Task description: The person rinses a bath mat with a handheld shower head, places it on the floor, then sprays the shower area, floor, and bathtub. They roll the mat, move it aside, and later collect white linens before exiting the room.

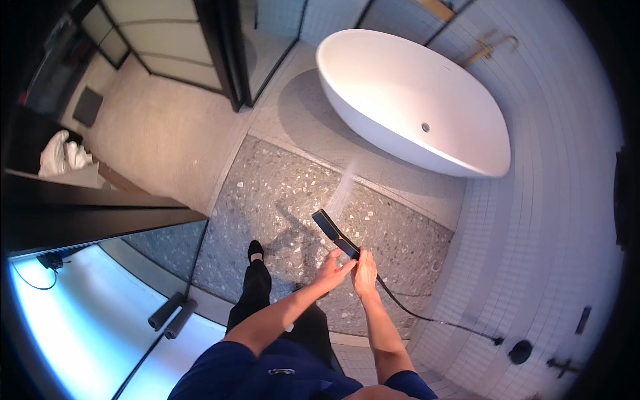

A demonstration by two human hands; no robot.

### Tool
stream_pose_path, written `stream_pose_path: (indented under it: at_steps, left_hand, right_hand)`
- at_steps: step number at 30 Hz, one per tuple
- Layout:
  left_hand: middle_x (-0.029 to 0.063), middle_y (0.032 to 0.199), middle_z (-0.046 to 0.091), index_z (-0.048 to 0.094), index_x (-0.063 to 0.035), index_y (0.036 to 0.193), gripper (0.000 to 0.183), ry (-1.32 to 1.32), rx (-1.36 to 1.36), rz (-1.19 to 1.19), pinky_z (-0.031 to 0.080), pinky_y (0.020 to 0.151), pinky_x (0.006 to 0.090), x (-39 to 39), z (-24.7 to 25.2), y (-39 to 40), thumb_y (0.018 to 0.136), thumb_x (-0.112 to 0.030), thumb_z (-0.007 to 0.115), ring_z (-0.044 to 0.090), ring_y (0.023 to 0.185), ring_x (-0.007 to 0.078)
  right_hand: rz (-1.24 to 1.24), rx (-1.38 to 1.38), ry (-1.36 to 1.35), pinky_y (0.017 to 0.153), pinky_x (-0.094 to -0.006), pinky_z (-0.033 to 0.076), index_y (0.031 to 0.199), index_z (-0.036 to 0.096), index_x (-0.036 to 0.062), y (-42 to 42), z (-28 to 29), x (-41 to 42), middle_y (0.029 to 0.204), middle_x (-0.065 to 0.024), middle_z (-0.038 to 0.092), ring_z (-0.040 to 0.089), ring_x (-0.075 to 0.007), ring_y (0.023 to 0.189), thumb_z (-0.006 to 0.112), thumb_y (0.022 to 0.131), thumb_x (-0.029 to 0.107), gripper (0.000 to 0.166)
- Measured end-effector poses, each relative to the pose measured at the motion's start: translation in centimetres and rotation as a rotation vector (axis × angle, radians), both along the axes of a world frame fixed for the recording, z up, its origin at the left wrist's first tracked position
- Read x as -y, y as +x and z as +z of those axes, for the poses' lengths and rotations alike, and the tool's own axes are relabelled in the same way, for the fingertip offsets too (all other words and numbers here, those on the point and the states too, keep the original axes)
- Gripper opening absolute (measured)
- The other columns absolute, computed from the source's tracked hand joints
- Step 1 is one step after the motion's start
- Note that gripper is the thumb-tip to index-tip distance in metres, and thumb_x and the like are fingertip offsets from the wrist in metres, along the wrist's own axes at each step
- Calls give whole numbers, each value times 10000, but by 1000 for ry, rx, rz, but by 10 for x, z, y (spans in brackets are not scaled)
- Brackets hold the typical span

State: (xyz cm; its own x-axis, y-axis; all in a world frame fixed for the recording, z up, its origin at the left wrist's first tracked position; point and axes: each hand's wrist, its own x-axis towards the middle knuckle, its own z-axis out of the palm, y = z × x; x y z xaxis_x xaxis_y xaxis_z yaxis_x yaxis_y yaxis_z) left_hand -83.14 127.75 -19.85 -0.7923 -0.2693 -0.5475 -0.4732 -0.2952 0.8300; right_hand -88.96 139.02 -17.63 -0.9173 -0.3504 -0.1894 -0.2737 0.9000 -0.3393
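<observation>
A black handheld shower head (pixel 327 225) sprays a jet of water (pixel 344 189) up and away from me over the speckled terrazzo floor. My right hand (pixel 364 272) is closed round the lower end of its handle, where the black hose (pixel 400 304) starts. My left hand (pixel 332 271) is at the handle from the left, fingers partly spread and fingertips at or close to it; whether it grips is not clear. The hose runs right to a fitting on the tiled wall.
A white oval bathtub (pixel 410 95) stands beyond the terrazzo floor (pixel 280 185). To the right are a white tiled wall (pixel 530 210) and a black cross-shaped valve handle (pixel 564 367). Glass panels with a dark grip (pixel 180 319) stand at left. A raised strip edges the floor.
</observation>
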Motion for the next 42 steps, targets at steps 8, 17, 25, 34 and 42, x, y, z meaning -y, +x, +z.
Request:
stream_pose_path:
  at_steps: [8, 17, 25, 34, 42]
  left_hand:
    - [136, 1380, 341, 353, -92, 1351, 802, -524, 883, -614, 322, 1036, 508, 166, -120, 216, 703, -340, 755, 308, 1316, 334]
    - [170, 1299, 422, 345, -60, 1355, 772, -458, 1039, -295, 405, 947, 472, 157, -139, 206, 740, -335, 723, 435, 1164, 369]
    - [172, 1303, 417, 394, -63, 1317, 690, -376, 1080, -169, 405, 953, 468, 149, -145, 213, 744, -287, 707, 414, 1196, 369]
    - [170, 1296, 414, 404, -63, 1296, 654, -378, 1067, -152, 412, 950, 465, 150, -142, 210, 751, -272, 698, 416, 1186, 374]
    - [167, 1287, 406, 401, -69, 1287, 645, -402, 1062, -194, 414, 947, 468, 150, -146, 208, 753, -273, 699, 419, 1175, 370]
  right_hand:
    - [158, -28, 174, 759, -474, 470, 1192, 461, 23, -67, -74, 126, 967, -202, 538, 567, -396, 871, 632, 797, 67, 433]
    - [280, -109, 264, 757, -452, 460, 1214, 459, 23, -118, -157, 188, 989, -187, 538, 560, -371, 913, 632, 782, 36, 465]
    - [366, -163, 233, 755, -445, 447, 1205, 463, 15, -116, -188, 214, 967, -200, 545, 559, -378, 874, 615, 787, 11, 445]
    - [308, -183, 211, 773, -440, 437, 1201, 468, 11, -120, -184, 212, 971, -186, 543, 550, -380, 883, 609, 787, 5, 437]
    - [262, -226, 110, 771, -437, 432, 1183, 491, 41, -122, -187, 213, 974, -173, 545, 551, -367, 877, 628, 775, -1, 432]
